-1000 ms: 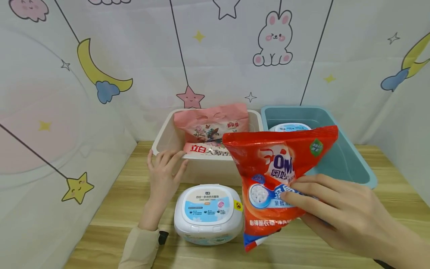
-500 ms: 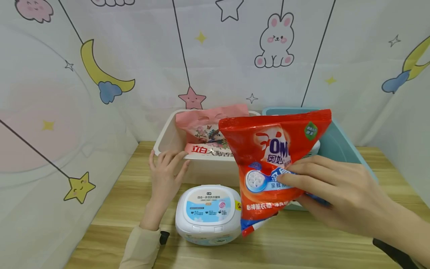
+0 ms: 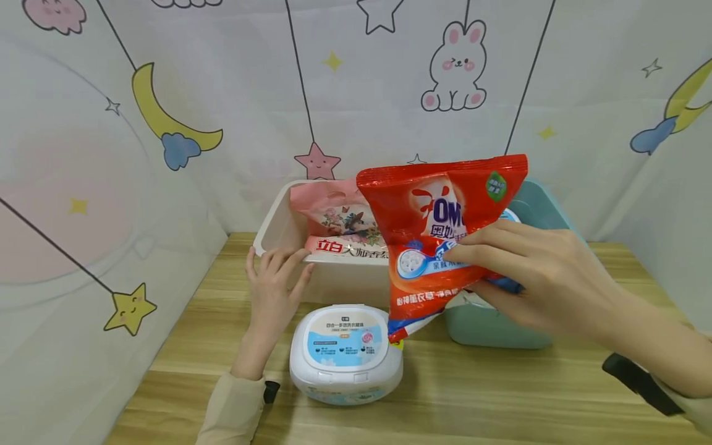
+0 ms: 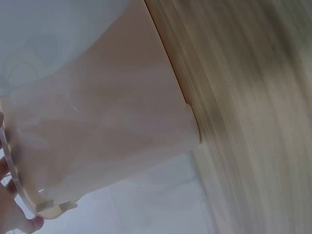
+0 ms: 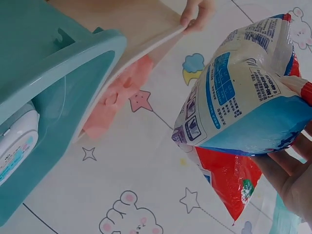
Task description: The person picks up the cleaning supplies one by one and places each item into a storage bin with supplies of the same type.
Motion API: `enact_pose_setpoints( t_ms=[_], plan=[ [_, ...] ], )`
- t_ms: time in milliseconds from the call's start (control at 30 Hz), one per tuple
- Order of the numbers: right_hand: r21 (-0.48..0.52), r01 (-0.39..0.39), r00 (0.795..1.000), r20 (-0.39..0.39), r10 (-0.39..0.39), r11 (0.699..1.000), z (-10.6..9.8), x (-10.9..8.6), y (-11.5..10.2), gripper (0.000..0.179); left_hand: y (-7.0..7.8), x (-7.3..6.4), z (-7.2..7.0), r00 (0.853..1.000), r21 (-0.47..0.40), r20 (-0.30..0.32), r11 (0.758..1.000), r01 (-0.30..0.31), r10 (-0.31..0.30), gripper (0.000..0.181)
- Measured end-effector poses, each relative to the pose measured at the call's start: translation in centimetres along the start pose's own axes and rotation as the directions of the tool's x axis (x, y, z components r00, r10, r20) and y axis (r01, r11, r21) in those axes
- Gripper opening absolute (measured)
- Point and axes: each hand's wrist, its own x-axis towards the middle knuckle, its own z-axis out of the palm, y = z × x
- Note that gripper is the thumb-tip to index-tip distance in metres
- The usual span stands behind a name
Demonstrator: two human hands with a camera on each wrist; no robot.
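Observation:
My right hand [image 3: 528, 272] holds a red bag of laundry powder [image 3: 417, 204] up in the air, in front of the bins. Thumb and fingers grip its right side; in the right wrist view the bag's white and blue printed back [image 5: 234, 97] shows. My left hand [image 3: 272, 290] rests at the front left corner of a cream plastic bin [image 3: 339, 281], its fingers hooked over the rim. Inside that bin stands a pink detergent bag [image 3: 345, 210], partly hidden by the red bag. To the right, a teal bin [image 3: 495, 327] is half covered by the bag and right hand.
A white lidded tub [image 3: 345, 352] with a blue label stands on the wooden table [image 3: 500, 395], before the cream bin. Another white tub [image 5: 19, 141] lies in the teal bin. A patterned cloth wall [image 3: 367, 93] rises behind the bins.
My right hand has raised the red bag and moved it slightly left, toward the cream bin. My left hand stays on the bin's rim.

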Motion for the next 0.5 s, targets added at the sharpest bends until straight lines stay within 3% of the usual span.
enact_pose_setpoints(
  t_ms=[233, 367, 500],
  plan=[
    [0.004, 0.037, 0.998, -0.05, -0.037, 0.999, 0.9, 1.3, 1.3, 0.043, 0.0, 0.1, 0.0, 1.0, -0.001, 0.028, 1.0, 0.012, -0.012, 0.026],
    [-0.001, 0.035, 0.999, -0.031, -0.035, 0.999, 1.2, 2.0, 2.1, 0.025, -0.1, 0.0, -0.1, 0.999, 0.004, 0.04, 1.0, 0.017, -0.017, 0.026],
    [-0.018, 0.005, 1.0, -0.013, -0.005, 1.0, 1.6, 2.5, 2.8, 0.042, -0.1, 0.1, -0.1, 1.0, 0.003, 0.03, 1.0, 0.008, -0.008, 0.026]
  ],
)
